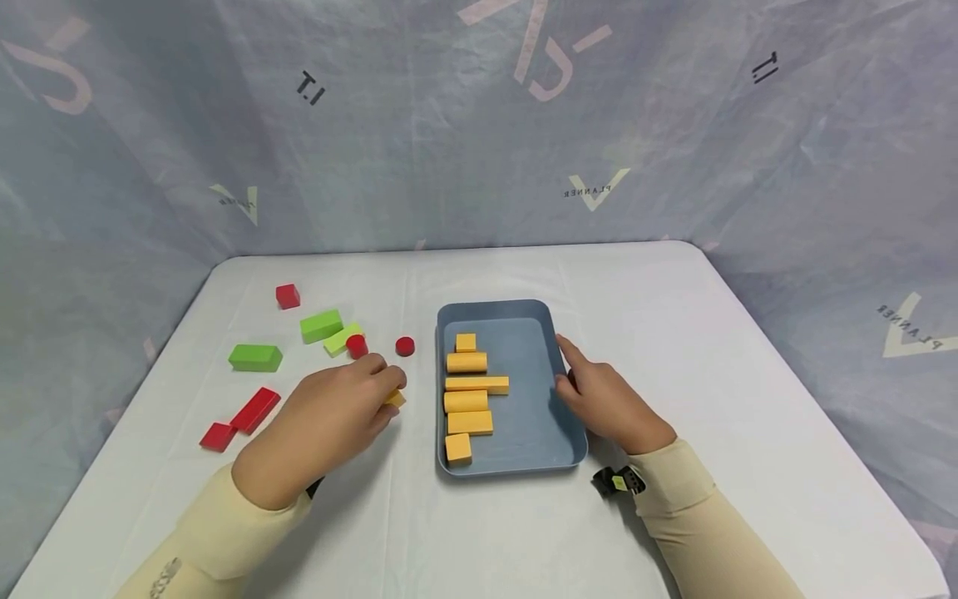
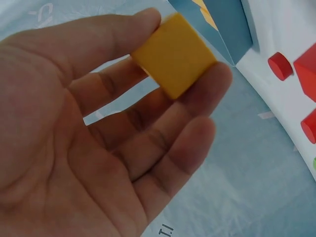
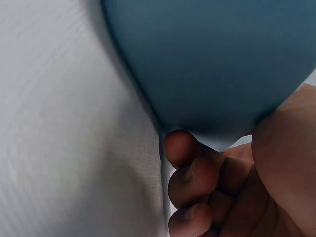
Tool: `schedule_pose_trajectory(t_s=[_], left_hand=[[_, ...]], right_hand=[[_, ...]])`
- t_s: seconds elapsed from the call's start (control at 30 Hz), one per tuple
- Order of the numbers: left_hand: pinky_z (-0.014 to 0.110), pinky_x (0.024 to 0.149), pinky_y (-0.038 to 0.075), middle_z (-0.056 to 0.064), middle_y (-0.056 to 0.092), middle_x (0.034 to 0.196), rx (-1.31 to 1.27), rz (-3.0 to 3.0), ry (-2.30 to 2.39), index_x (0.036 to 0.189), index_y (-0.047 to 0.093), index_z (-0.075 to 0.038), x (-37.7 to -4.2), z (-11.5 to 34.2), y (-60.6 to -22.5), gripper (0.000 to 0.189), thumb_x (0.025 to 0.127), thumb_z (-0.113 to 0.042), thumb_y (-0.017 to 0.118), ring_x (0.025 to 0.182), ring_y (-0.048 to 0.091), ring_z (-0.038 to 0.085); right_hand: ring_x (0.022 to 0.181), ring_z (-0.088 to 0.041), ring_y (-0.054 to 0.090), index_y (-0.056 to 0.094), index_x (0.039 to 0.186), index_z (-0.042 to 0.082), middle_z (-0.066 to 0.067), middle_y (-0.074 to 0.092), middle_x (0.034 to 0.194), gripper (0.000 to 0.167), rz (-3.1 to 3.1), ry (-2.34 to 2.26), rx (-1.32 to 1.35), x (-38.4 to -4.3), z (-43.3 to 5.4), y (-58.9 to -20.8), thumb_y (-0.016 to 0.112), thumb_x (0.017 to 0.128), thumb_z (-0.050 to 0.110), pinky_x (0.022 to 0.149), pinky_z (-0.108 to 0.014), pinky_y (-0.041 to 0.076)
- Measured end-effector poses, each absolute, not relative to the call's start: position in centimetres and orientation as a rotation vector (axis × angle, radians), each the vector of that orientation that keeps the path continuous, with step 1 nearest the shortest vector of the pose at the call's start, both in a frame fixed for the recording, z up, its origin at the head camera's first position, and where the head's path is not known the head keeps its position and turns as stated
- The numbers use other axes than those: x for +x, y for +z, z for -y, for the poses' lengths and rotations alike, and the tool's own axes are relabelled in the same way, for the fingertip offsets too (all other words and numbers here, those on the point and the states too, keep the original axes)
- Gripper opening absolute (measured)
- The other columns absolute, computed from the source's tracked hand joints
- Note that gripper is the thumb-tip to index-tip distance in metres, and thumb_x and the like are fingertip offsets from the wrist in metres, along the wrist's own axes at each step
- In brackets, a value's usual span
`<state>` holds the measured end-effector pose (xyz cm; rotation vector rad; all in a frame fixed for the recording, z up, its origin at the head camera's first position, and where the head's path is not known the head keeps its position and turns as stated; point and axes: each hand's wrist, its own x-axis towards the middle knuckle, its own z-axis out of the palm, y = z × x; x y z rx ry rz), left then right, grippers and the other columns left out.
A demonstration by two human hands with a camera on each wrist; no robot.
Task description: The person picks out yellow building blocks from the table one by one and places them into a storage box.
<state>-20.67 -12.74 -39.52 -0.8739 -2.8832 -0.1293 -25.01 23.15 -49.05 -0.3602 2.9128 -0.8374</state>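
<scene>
Between thumb and fingertips, my left hand (image 1: 329,416) pinches a yellow block (image 2: 175,55) that shows a square face in the left wrist view. That hand is just left of the grey-blue tray (image 1: 531,457), over the white table. Inside the tray, yellow blocks lie in a column along the left side: cubes, cylinders (image 1: 466,402), a long thin bar (image 1: 476,384) and a rectangular block (image 1: 470,423). My right hand (image 1: 609,403) holds the tray's right side, thumb at the rim. In the right wrist view its other fingers (image 3: 193,180) curl beside the tray's outer wall.
Left of the tray lie a red disc (image 1: 405,346), a red cylinder (image 1: 356,346), a red cube (image 1: 288,296), flat red pieces (image 1: 255,410) and green blocks (image 1: 255,358). A patterned grey cloth (image 1: 479,141) hangs behind the white table (image 1: 674,333).
</scene>
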Motion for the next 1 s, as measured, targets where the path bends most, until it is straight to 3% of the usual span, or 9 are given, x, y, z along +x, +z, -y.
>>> schedule_pose_trajectory(t_s=[1.0], left_hand=[[0.025,0.059,0.050,-0.004,0.064,0.094,-0.990,2.816,-0.185,0.109,0.073,-0.017,-21.7,9.4,-40.2,0.032,0.081,-0.018,0.088,0.069,0.059,0.009]], right_hand=[[0.051,-0.012,0.046,0.024,0.165,0.011,0.002,0.052,0.064,0.065,-2.921,-0.826,-0.355,-24.9,-23.1,-49.0,0.049,0.107,0.027,0.051,-0.030,0.040]])
